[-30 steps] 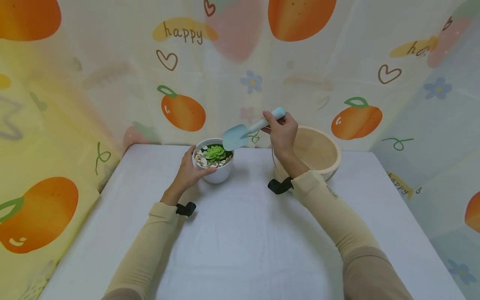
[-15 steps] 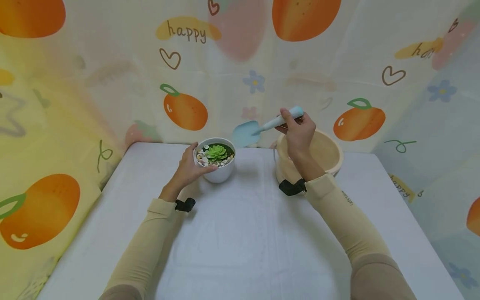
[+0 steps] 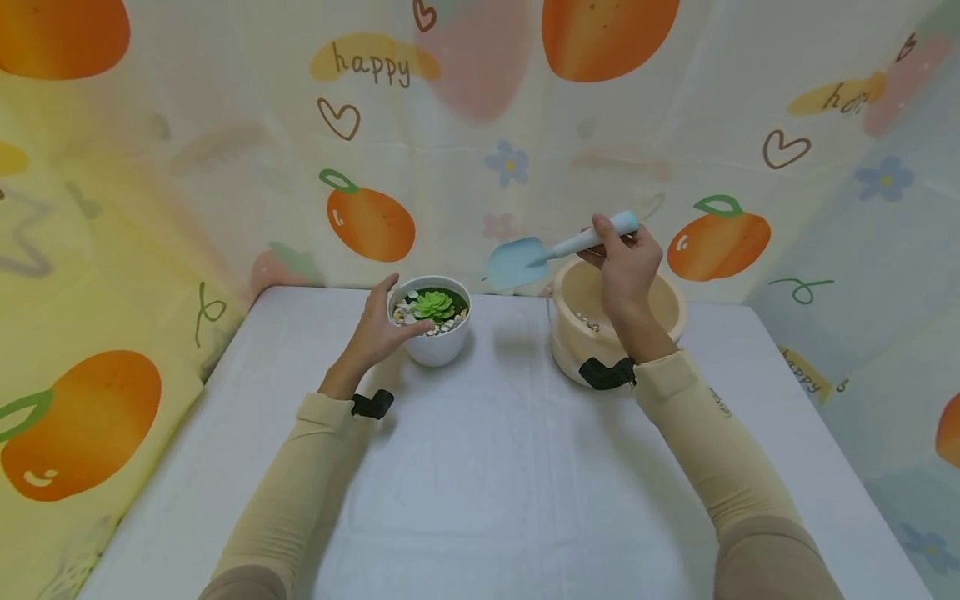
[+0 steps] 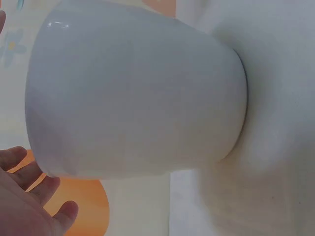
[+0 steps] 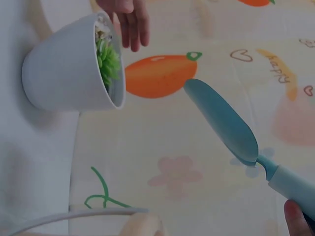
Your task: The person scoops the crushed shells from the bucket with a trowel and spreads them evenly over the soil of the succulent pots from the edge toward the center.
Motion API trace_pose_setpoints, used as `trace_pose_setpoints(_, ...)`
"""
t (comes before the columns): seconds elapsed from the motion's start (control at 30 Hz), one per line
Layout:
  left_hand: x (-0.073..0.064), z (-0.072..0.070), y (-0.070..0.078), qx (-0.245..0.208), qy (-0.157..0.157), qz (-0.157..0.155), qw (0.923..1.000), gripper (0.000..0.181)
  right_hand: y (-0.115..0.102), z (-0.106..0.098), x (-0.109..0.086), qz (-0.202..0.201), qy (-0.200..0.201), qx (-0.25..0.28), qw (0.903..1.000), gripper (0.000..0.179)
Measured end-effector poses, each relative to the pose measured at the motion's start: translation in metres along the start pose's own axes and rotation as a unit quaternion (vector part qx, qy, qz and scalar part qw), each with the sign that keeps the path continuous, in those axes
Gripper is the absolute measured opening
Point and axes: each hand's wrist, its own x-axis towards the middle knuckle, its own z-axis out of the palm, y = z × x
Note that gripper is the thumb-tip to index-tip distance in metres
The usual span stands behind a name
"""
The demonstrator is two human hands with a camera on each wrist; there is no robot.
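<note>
In the head view a white pot (image 3: pixel 437 348) stands upright on the table, holding a green succulent (image 3: pixel 433 306) among small pale stones. My left hand (image 3: pixel 377 325) is beside the pot's left rim, fingers spread rather than wrapped round it. The left wrist view shows those fingers (image 4: pixel 41 189) at the rim; whether they touch is hard to tell. My right hand (image 3: pixel 628 262) grips the handle of a light-blue trowel (image 3: pixel 519 262), raised in front of the wall cloth. Its blade points left, toward the pot, apart from it; the right wrist view shows the blade (image 5: pixel 224 123) too.
Below and behind my right hand sits a beige bucket (image 3: pixel 567 346) with some small stones visible inside. A white cloth (image 3: pixel 480 483) covers the table. A fruit-printed cloth (image 3: pixel 450 183) hangs close behind its back edge.
My right hand has moved right with the trowel, from beside the pot to over the bucket. The left hand's fingers have loosened from the pot's rim. The pot stays in place.
</note>
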Motion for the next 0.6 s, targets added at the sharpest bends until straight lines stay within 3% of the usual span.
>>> trace_pose_setpoints(0.33,0.004,0.007,0.019,-0.048,-0.014,0.036,0.9981,0.103,-0.012,-0.015,0.011,0.001,0.010,0.027,0.9996,0.015)
trace_pose_setpoints(0.6,0.009,0.018,0.034,-0.050,-0.012,0.066,0.9964,0.102,-0.021,-0.030,0.015,-0.004,0.024,0.032,0.9992,0.016)
